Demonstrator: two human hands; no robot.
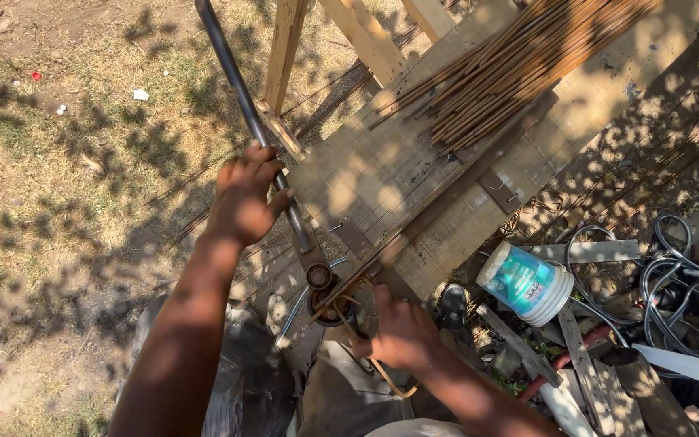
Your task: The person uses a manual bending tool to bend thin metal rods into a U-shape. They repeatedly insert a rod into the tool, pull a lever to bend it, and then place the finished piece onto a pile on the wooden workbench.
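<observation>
Rod lies along the edge of the wooden surface, its near end caught in the bender's two round pins at the corner. Your left hand is clenched around the long steel lever, which reaches up and away from you. Your right hand grasps the rod's near end just past the pins; the curved piece below your fingers looks already bent, though shadow makes that hard to confirm. So judging from this, at least one bend is in and the lever is set against the rod for another. One rod in work. One bundle of rusty rods waits farther up the surface, too many to count. One white bucket and a heap of hoses on the ground at right.
</observation>
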